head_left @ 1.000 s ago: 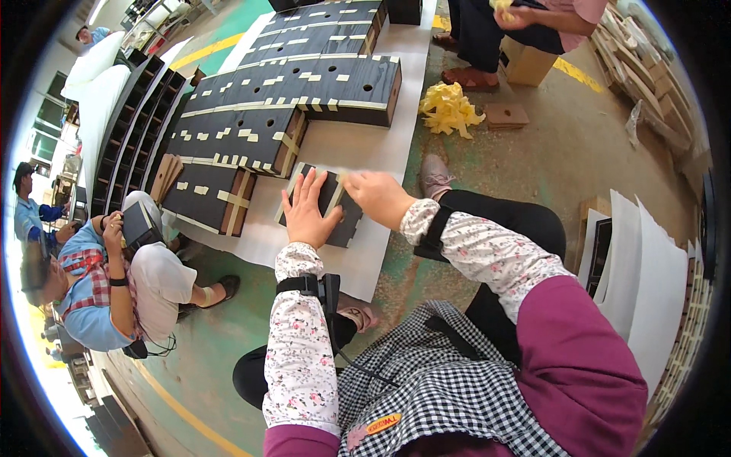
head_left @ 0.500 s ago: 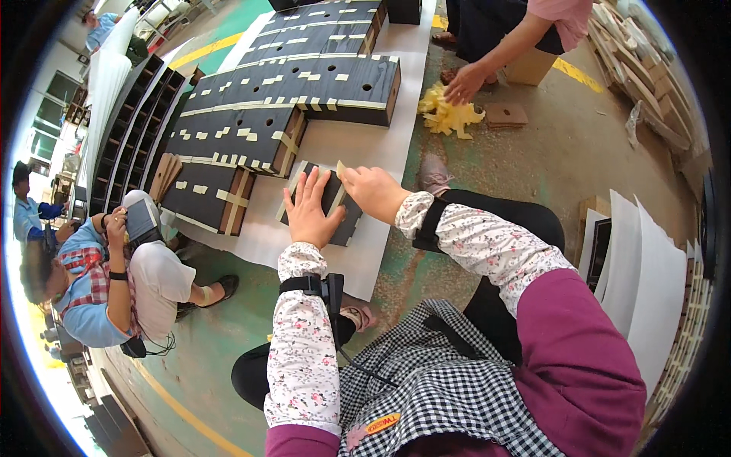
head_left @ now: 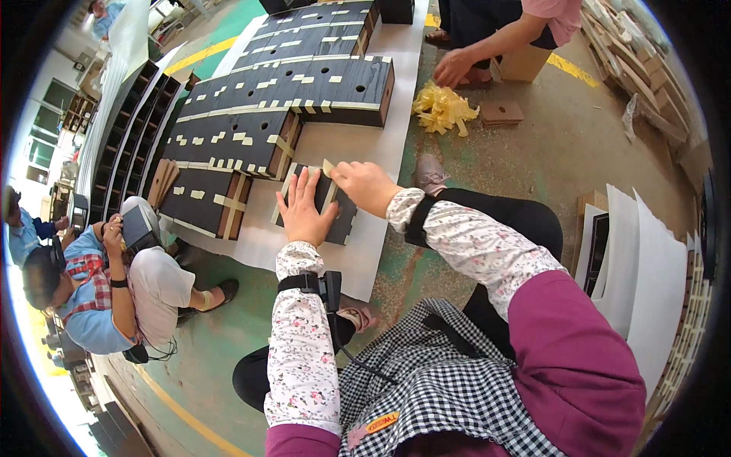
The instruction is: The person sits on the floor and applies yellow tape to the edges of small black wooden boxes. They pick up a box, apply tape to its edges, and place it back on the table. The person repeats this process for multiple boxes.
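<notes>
Fingers spread, my left hand (head_left: 306,215) lies flat on top of a small black box (head_left: 344,222), which rests on a white sheet (head_left: 367,263). Beside it, my right hand (head_left: 366,187) is closed in a pinch at the box's far right edge. Between its thumb and fingers is a short piece of pale masking tape (head_left: 328,167), whose free end sticks up. A band of the same pale tape runs across the box. My right fingers partly cover the box's far corner.
Rows of black wooden boxes (head_left: 335,85) with round holes and pale tape pieces stand beyond. A co-worker's hand (head_left: 452,68) hovers by a heap of yellow tape scraps (head_left: 443,109) near flat brown boards (head_left: 501,113). Another person (head_left: 99,282) crouches at left; white panels (head_left: 647,266) stand at right.
My right hand stays at the box edge with the tape, whose end shows slightly more. The co-worker's hand has lifted off the yellow scraps. The whole view has shifted slightly.
</notes>
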